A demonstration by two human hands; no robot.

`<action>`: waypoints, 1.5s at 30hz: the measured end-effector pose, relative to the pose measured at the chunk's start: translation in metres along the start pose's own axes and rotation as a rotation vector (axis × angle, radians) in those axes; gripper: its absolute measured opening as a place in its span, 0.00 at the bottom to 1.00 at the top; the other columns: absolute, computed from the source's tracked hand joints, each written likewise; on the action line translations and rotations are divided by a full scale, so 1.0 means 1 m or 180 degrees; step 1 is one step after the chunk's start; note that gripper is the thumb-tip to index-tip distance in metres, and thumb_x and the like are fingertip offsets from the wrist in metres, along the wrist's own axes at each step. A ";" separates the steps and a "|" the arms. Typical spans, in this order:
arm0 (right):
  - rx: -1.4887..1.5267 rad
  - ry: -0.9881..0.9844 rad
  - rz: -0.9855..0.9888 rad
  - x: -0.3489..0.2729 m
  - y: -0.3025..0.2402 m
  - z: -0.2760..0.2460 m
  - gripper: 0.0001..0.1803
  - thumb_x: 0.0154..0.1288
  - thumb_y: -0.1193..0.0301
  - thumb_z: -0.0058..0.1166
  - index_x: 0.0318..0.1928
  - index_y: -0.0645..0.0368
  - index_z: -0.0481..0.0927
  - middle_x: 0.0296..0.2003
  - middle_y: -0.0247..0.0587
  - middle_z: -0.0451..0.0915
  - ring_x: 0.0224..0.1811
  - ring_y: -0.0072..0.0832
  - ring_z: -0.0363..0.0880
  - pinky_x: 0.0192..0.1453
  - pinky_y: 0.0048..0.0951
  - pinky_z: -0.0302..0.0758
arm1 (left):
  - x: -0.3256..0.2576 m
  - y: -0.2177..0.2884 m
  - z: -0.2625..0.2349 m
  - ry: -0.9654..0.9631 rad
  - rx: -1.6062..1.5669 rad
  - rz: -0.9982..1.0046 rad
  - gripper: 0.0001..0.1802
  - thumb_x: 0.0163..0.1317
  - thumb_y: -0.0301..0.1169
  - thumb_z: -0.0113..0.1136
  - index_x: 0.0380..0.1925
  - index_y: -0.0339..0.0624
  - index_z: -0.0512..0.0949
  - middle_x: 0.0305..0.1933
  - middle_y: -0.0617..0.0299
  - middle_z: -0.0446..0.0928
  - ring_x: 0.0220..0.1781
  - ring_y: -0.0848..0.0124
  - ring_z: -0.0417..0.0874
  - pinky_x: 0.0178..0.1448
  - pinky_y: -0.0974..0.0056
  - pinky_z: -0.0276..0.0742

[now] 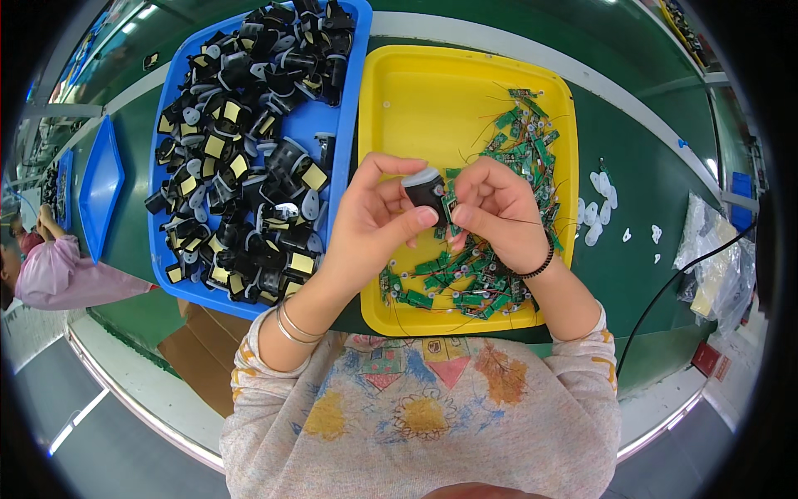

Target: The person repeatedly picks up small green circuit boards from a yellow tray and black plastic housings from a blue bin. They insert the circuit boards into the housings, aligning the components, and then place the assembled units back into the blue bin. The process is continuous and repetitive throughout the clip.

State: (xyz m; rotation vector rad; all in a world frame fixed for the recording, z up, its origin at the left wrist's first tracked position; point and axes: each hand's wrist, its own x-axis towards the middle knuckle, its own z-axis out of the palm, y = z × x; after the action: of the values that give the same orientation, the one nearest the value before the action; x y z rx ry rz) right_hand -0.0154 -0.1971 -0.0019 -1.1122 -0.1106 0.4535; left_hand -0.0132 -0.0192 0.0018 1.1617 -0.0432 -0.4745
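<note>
Over the yellow tray (376, 108), my left hand (376, 212) grips a black plastic housing (426, 193) with a grey rounded cap on top. My right hand (499, 208) pinches a small green circuit board (450, 202) against the housing's right side; a thin dark wire trails rightward from those fingers. Whether the board sits inside the housing or only touches it, I cannot tell. Several more green boards (465, 279) with thin wires lie in the yellow tray, along its right side and near end, partly hidden below my hands.
Left of the yellow tray, a blue tray (356, 75) holds a heap of similar black housings. White flat pieces (593, 212) lie on the green table to the right, near clear plastic bags (711, 258) and a black cable (657, 293). Another person in pink (71, 270) is at far left.
</note>
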 end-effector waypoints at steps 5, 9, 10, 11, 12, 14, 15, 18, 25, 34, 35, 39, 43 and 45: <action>-0.0098 0.0000 -0.0047 0.000 -0.002 0.001 0.06 0.57 0.79 0.53 0.33 0.63 0.70 0.24 0.32 0.74 0.24 0.16 0.74 0.27 0.16 0.74 | -0.001 -0.002 -0.002 -0.0135 0.0081 0.0042 0.22 0.53 0.23 0.58 0.47 0.39 0.63 0.36 0.60 0.73 0.31 0.79 0.72 0.30 0.76 0.69; -0.0095 0.0000 0.0110 0.001 -0.002 0.001 0.06 0.57 0.77 0.54 0.34 0.63 0.70 0.25 0.31 0.74 0.24 0.16 0.74 0.27 0.15 0.72 | -0.002 -0.007 0.000 0.0004 0.0343 0.0500 0.22 0.54 0.23 0.58 0.47 0.39 0.63 0.39 0.59 0.72 0.34 0.77 0.72 0.33 0.74 0.70; -0.0093 -0.0034 0.0156 0.001 -0.002 -0.001 0.06 0.58 0.77 0.54 0.34 0.63 0.71 0.25 0.31 0.74 0.24 0.15 0.74 0.27 0.15 0.72 | -0.003 -0.008 0.000 0.0005 0.0398 0.0548 0.22 0.54 0.23 0.58 0.48 0.39 0.63 0.39 0.59 0.71 0.35 0.77 0.72 0.34 0.73 0.71; -0.0091 -0.0068 0.0201 0.001 -0.002 -0.001 0.06 0.58 0.77 0.53 0.34 0.63 0.71 0.25 0.31 0.74 0.23 0.15 0.74 0.27 0.14 0.72 | -0.004 -0.008 0.000 0.0006 0.0454 0.0596 0.22 0.54 0.23 0.58 0.48 0.38 0.63 0.40 0.59 0.71 0.36 0.77 0.72 0.35 0.72 0.71; -0.0117 -0.0085 0.0223 0.001 -0.002 -0.001 0.05 0.58 0.76 0.53 0.34 0.63 0.71 0.25 0.31 0.74 0.23 0.15 0.74 0.26 0.14 0.71 | -0.004 -0.010 -0.002 -0.0010 0.0701 0.0673 0.22 0.54 0.23 0.58 0.49 0.38 0.64 0.41 0.59 0.71 0.37 0.75 0.73 0.37 0.72 0.72; -0.0167 -0.0124 0.0261 0.000 -0.002 -0.001 0.05 0.59 0.75 0.53 0.33 0.62 0.71 0.24 0.30 0.74 0.23 0.15 0.74 0.26 0.14 0.71 | -0.004 -0.014 -0.005 -0.0040 0.1203 0.0830 0.22 0.54 0.24 0.57 0.49 0.37 0.64 0.44 0.57 0.72 0.41 0.73 0.74 0.41 0.70 0.73; -0.0294 -0.0034 0.0185 0.000 -0.001 0.000 0.05 0.58 0.75 0.54 0.33 0.62 0.72 0.23 0.30 0.74 0.23 0.15 0.74 0.26 0.15 0.71 | -0.003 -0.013 -0.004 -0.0057 0.1233 0.0857 0.22 0.55 0.24 0.57 0.50 0.37 0.64 0.46 0.57 0.71 0.43 0.72 0.74 0.42 0.70 0.73; -0.1212 0.0169 -0.0271 -0.002 -0.001 0.005 0.06 0.56 0.75 0.55 0.30 0.62 0.72 0.21 0.32 0.73 0.22 0.18 0.74 0.25 0.18 0.70 | 0.001 -0.006 0.002 -0.0080 0.1261 0.0911 0.22 0.55 0.25 0.56 0.50 0.37 0.64 0.52 0.54 0.69 0.49 0.68 0.74 0.46 0.68 0.73; -0.3401 0.0199 -0.1569 -0.002 0.000 0.011 0.06 0.51 0.74 0.57 0.28 0.60 0.73 0.22 0.41 0.73 0.24 0.37 0.74 0.27 0.30 0.70 | 0.001 -0.010 -0.005 -0.0311 0.1101 0.0832 0.22 0.53 0.17 0.47 0.49 0.36 0.60 0.58 0.46 0.62 0.58 0.63 0.67 0.57 0.62 0.66; -0.2474 -0.0052 -0.1025 -0.004 -0.005 0.010 0.05 0.53 0.76 0.57 0.29 0.62 0.74 0.23 0.38 0.74 0.22 0.25 0.75 0.26 0.22 0.70 | -0.001 -0.005 -0.008 -0.0309 0.0874 0.0917 0.21 0.49 0.19 0.52 0.46 0.37 0.67 0.52 0.54 0.70 0.53 0.68 0.72 0.48 0.69 0.70; -0.2341 -0.0096 -0.0970 -0.004 -0.004 0.008 0.05 0.53 0.76 0.56 0.29 0.63 0.74 0.23 0.37 0.74 0.22 0.23 0.74 0.26 0.20 0.70 | -0.001 -0.004 -0.008 -0.0311 0.0805 0.0889 0.21 0.49 0.19 0.53 0.46 0.37 0.67 0.52 0.54 0.71 0.52 0.69 0.73 0.48 0.69 0.70; -0.1367 -0.0215 -0.0629 -0.006 -0.002 0.008 0.04 0.54 0.78 0.56 0.30 0.65 0.74 0.25 0.36 0.75 0.24 0.17 0.75 0.26 0.17 0.70 | -0.002 0.003 -0.015 -0.0513 0.0561 0.0671 0.21 0.49 0.21 0.57 0.46 0.38 0.69 0.51 0.55 0.72 0.49 0.71 0.73 0.49 0.69 0.70; -0.0630 -0.0179 -0.0365 -0.007 -0.002 0.009 0.04 0.54 0.79 0.55 0.30 0.65 0.74 0.25 0.35 0.75 0.25 0.16 0.74 0.27 0.16 0.70 | -0.001 0.004 -0.022 -0.0577 0.0342 0.0594 0.23 0.49 0.23 0.59 0.48 0.38 0.68 0.51 0.54 0.72 0.50 0.72 0.73 0.49 0.68 0.70; -0.1186 -0.0260 -0.0565 -0.007 -0.003 0.008 0.04 0.54 0.79 0.55 0.31 0.65 0.74 0.25 0.36 0.75 0.24 0.18 0.75 0.27 0.17 0.70 | -0.002 0.007 -0.019 -0.0590 0.0299 0.0574 0.26 0.49 0.23 0.59 0.51 0.37 0.65 0.52 0.52 0.71 0.51 0.69 0.72 0.52 0.66 0.68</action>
State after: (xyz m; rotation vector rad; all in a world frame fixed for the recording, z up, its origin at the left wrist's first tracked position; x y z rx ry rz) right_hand -0.0231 -0.1936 0.0052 -1.4349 -0.3743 0.3255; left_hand -0.0072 0.0004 0.0001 1.1907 -0.3310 -0.4222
